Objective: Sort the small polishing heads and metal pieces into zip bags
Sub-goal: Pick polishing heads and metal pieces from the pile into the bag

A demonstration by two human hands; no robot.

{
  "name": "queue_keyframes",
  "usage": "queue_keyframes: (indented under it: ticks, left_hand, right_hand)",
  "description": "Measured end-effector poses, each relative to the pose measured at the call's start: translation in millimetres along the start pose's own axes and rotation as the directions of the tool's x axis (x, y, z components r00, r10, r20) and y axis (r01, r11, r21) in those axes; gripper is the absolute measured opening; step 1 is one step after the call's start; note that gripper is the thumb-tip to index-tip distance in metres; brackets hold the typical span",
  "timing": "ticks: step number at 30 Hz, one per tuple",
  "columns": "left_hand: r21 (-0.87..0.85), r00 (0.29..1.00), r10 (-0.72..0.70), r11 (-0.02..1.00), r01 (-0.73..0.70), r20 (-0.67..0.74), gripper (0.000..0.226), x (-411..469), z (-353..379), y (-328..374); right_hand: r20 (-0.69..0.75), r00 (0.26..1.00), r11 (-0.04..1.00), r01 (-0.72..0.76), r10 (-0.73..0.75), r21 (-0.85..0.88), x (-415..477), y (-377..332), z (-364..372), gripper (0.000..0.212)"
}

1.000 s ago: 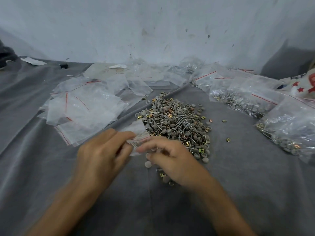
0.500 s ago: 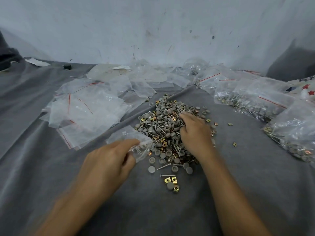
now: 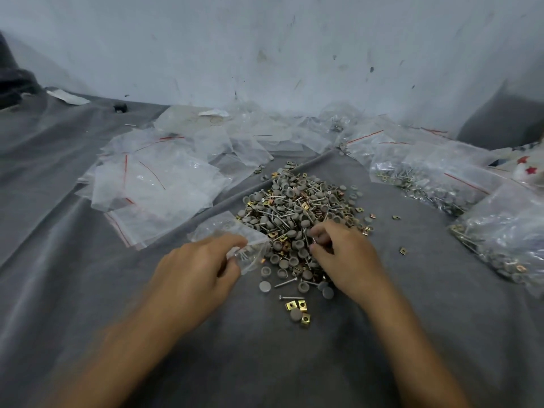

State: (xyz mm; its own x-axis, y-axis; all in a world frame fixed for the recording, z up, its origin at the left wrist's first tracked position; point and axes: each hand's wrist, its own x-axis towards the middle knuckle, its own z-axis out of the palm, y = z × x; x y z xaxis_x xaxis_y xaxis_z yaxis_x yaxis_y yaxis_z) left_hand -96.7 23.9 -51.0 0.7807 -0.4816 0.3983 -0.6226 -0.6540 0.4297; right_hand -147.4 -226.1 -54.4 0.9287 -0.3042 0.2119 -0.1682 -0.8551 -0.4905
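I see grey cloth under left hand, black object far beyond; star-print fabric off right hand.

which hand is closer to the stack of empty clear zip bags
Left. The left hand, pinching a small clear plastic bag, sits beside the stack of empty clear zip bags; the right hand is farther right, in the pile of grey and brass parts.

Grey polishing heads mix with brass-gold square metal pieces and silver pins on a plain dark grey cloth. Clear zip bags carry thin red lines. The wall is pale bluish-white with dark specks. White fabric bears red stars.
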Motion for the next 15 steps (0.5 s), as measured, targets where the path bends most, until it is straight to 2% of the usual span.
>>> queue_keyframes:
  ticks: [4, 7, 9, 11, 15]
  left_hand:
    - [-0.002, 1.000, 0.008, 1.000, -0.008, 0.015, 0.031, 0, 4, 0]
    - [0.015, 0.999, 0.002, 1.000, -0.002, 0.044, 0.031, 3, 7, -3]
    - [0.027, 0.996, -0.016, 1.000, 0.014, 0.084, 0.033, 4, 10, -5]
    - [0.035, 0.993, -0.036, 0.999, 0.032, 0.113, 0.035, 6, 11, -5]
    - [0.073, 0.995, -0.025, 0.997, 0.018, 0.097, 0.038, 6, 11, -3]
  right_hand:
    - [0.091, 0.996, 1.000, -0.011, 0.013, -0.029, -6, 7, -5, 0.014]
    - [0.133, 0.991, 0.999, 0.003, 0.004, -0.051, -10, 9, -7, 0.024]
    - [0.110, 0.994, 1.000, -0.001, 0.002, -0.010, -11, 10, -7, 0.024]
    - [0.056, 0.998, 0.995, -0.025, 0.019, 0.100, -12, 11, -9, 0.020]
    - [-0.048, 0.998, 0.966, -0.026, 0.040, 0.256, -21, 8, -10, 0.023]
